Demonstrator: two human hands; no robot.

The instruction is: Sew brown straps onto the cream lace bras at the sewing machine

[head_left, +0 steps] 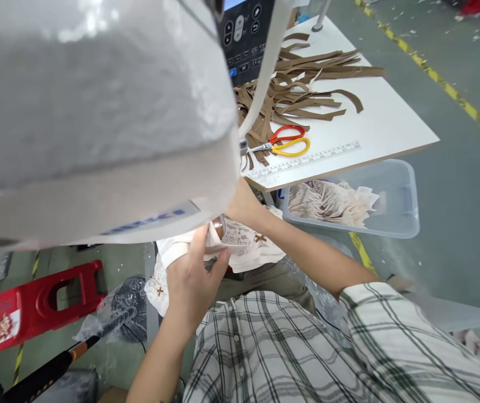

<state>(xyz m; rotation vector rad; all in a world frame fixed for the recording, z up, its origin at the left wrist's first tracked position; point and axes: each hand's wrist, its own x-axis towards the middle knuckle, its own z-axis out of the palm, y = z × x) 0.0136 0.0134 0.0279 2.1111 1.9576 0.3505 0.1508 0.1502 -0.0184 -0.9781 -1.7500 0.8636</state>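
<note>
White lace fabric (246, 249) with small brown bows hangs over my lap, below the large pale head of a sewing machine (97, 112). My left hand (193, 274) is closed on a white edge of this fabric, its thumb and index finger beside a round metallic part (218, 226). Reaching in from the right, my right hand (240, 198) is near the same fabric under the machine head. Its fingers are hidden behind the machine, so what it touches cannot be seen.
A white table (391, 123) at the upper right bears brown strips (302, 95), scissors (292, 140) and a clear ruler (307, 159). Below its edge, a clear bin (395, 218) holds pale fabric pieces. A red plastic object (46, 302) lies at the lower left.
</note>
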